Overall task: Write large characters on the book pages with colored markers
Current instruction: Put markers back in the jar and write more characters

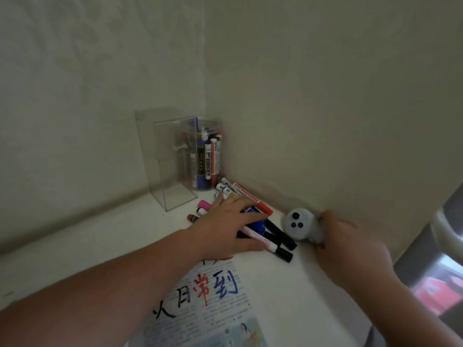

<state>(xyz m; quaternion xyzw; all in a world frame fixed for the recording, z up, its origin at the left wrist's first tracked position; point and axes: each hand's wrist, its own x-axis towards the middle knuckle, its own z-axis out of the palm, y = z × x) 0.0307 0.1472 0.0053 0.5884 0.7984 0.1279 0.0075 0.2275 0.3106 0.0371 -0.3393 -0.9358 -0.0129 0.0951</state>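
Reaching past the book page, the left hand is laid over the loose markers, probably to pick 1; a grip cannot be told. A grey controller is clasped by the right hand, kept aside.

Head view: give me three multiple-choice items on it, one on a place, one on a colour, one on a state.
1. The marker jar stands: A on a shelf, B in the wall corner, C on its side.
2. The rightmost large character on the page is: A green, B yellow, C blue.
3. The right hand: A grips the grey controller, B lies flat, C holds a marker.
B, it stands upright right at the corner; C, blue strokes; A, fingers curl round it.
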